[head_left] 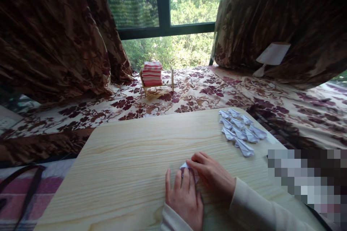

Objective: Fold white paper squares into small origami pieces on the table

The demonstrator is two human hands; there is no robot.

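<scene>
A small piece of folded white paper [184, 165] lies on the wooden tabletop, mostly covered by my hands. My left hand [184, 196] rests flat over it, fingers stretched out and slightly apart. From the right, my right hand [213, 175] has its fingers bent and pressed together at the paper's upper edge. How firmly they grip is partly hidden. Several small folded white paper planes [244, 148] are grouped at the far right of the tabletop, beyond my right hand.
The pale wooden table [121, 162] stands before a ledge covered in floral cloth [195, 90]. On the ledge are a small rack [172, 79] holding a stack of pink striped cloths [152, 74] and a white lamp [273, 53]. Patterned curtains [54, 32] flank the window.
</scene>
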